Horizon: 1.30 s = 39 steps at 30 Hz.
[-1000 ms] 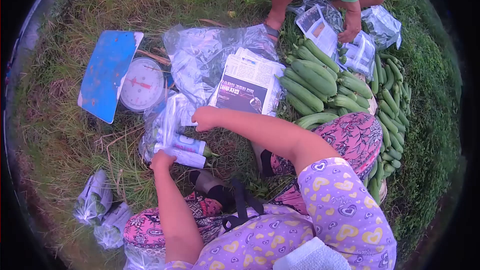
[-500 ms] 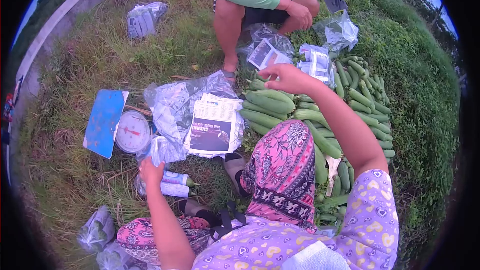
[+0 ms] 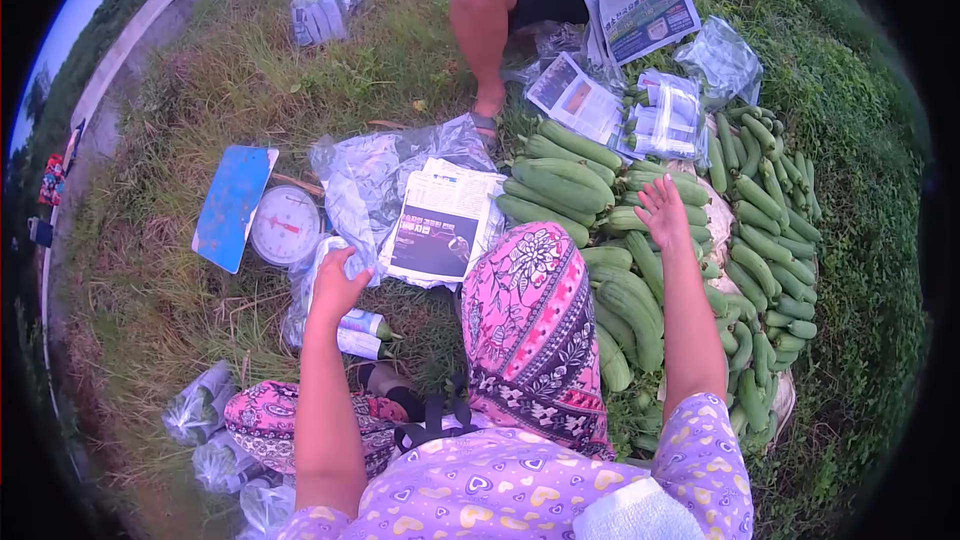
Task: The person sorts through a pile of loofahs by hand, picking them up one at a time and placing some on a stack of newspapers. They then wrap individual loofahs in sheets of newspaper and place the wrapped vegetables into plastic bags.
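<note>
My left hand (image 3: 340, 285) grips the top of a clear plastic bag (image 3: 312, 285) that lies on the grass. Inside it are two cucumbers wrapped in paper (image 3: 362, 332). My right hand (image 3: 662, 212) hovers with its fingers spread, holding nothing, over a big pile of green cucumbers (image 3: 560, 185). A stack of newspaper sheets (image 3: 440, 225) lies between my hands, just past my raised knee in pink patterned cloth (image 3: 530, 320).
A white dial scale (image 3: 285, 225) and a blue board (image 3: 232, 205) sit left of loose clear bags (image 3: 380, 165). Another person crouches at the top, holding newspaper (image 3: 645, 10), with bagged cucumbers (image 3: 665, 120) beside them. Filled bags (image 3: 195, 410) lie at lower left.
My right hand has drawn back from the far side of the pile to hover over nearer cucumbers. My left hand has lifted higher on the bag. The other person now holds up newspaper.
</note>
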Available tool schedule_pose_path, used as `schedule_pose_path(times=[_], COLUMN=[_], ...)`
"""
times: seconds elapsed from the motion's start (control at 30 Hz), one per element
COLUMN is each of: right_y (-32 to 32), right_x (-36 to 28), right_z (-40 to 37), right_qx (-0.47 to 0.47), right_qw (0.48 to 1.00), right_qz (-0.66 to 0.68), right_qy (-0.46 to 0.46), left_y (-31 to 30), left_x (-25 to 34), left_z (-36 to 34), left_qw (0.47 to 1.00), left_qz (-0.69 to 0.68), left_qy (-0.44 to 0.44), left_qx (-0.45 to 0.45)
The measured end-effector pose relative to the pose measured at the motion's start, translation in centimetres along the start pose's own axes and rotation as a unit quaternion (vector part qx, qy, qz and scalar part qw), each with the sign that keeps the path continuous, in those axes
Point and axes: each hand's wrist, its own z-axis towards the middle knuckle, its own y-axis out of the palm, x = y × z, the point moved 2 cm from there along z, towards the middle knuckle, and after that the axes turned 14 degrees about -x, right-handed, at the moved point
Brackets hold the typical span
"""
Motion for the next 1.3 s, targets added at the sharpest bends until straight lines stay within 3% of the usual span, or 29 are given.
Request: schedule_pose_path(times=[0.17,0.33,0.47,0.6,0.7,0.73,0.83,0.87,0.97,1.07,1.3], right_y=[2.9,5.4,8.1,9.9,11.2,11.7,12.4,12.5,12.8,12.6,8.7], right_x=[4.1,5.5,7.7,12.0,15.8,17.0,20.2,20.9,21.4,19.5,8.4], right_z=[4.5,7.2,6.6,5.9,5.4,5.0,4.1,3.8,2.5,1.5,-3.6], right_qx=[0.001,-0.022,-0.055,-0.112,-0.129,-0.126,-0.143,-0.14,-0.153,-0.154,-0.129], right_qw=[0.999,0.999,0.998,0.989,0.98,0.978,0.969,0.967,0.957,0.939,0.886], right_qz=[0.023,0.028,0.026,0.051,0.032,0.017,-0.021,-0.027,-0.101,-0.218,-0.413], right_qy=[-0.023,-0.04,0.004,0.085,0.149,0.166,0.202,0.212,0.223,0.218,0.168], left_y=[-0.2,0.3,2.6,6.7,9.5,10.6,14.2,15.1,17.3,17.4,15.2], left_x=[1.9,-0.4,-3.0,-4.6,-4.6,-5.1,-6.9,-7.5,-9.0,-8.6,-9.1], left_z=[-0.5,-0.9,-0.5,1.4,3.3,4.3,5.0,5.2,5.9,6.3,8.1], left_qw=[0.999,0.996,0.992,0.979,0.946,0.894,0.812,0.806,0.816,0.83,0.946], left_qz=[-0.004,-0.043,-0.066,-0.177,-0.31,-0.437,-0.556,-0.559,-0.525,-0.514,-0.293], left_qy=[0.014,-0.002,-0.052,-0.066,-0.086,-0.054,-0.17,-0.184,-0.223,-0.207,-0.124], left_qx=[-0.049,-0.075,-0.097,-0.079,-0.035,-0.083,-0.054,-0.064,-0.094,-0.068,-0.068])
